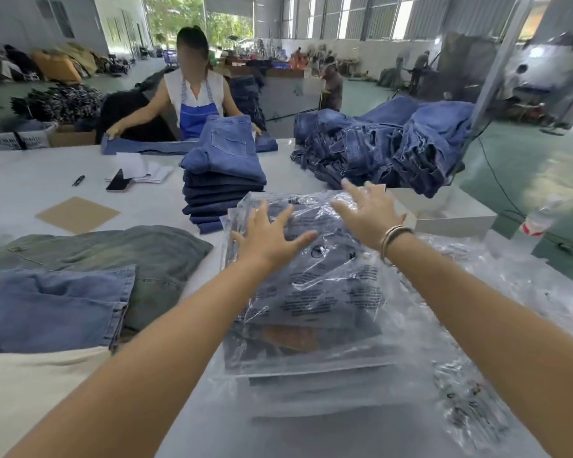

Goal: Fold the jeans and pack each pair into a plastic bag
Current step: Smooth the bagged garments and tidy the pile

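From the head camera, a bagged pair of jeans lies on top of a low stack of bagged pairs straight ahead on the white table, its printed clear plastic bag already around the denim. The left hand lies flat on the far end of that bag with fingers spread and straight, grasping nothing; the right hand is likewise released and splayed, over the bag's far right corner — whether it touches the plastic or hovers just above it, I cannot tell. I judge this pair as good as done, with only smoothing or squaring left. Much remains: just beyond the hands stands a pile of folded jeans with no bags on them, and farther right a big heap of unfolded jeans sprawls across the table's far side. On the near left lie more denim pieces, loosely laid. Loose empty plastic bags spread to the right of the stack, within reach. Across the table a person in a blue apron is working on another pair — so folded stock seems to be arriving. On this showing the job is in its early-to-middle stretch.
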The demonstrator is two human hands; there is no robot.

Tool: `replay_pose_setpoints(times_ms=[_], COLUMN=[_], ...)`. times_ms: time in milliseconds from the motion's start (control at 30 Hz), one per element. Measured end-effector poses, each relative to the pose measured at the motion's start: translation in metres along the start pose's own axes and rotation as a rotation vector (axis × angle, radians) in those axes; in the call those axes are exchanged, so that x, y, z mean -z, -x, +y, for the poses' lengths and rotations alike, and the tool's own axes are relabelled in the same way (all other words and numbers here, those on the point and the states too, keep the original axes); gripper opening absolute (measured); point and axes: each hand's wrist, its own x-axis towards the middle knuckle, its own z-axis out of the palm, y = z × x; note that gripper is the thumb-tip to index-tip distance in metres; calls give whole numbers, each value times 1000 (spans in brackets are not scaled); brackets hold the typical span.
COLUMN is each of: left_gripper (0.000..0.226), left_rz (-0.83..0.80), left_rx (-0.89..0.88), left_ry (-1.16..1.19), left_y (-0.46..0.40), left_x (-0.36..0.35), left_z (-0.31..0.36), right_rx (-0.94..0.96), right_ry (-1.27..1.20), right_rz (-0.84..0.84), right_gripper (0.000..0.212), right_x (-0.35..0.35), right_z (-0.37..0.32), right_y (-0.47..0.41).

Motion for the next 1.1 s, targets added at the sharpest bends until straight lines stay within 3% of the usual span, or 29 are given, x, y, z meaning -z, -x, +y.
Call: replay_pose_setpoints(times_ms=[67, 167, 467, 1100], left_gripper=[89, 76, 74, 73], left_rz=[-46, 14, 157, 38], left_rx=[35, 61, 65, 119], left_ry=[-91, -152, -239, -240], left_y=[2, 2, 3, 1], left_x=[-18, -35, -61, -66], left_z=[-1, -10, -7, -20], right_rx=[-29, -45, -44, -43], right_ry=[114, 223, 199, 176], right_rz=[-92, -200, -100, -192], right_gripper=[64, 65, 61, 63], right_x=[-24, -57, -84, -103], right_z=[-6, 4, 25, 29], right_y=[4, 12, 7, -2])
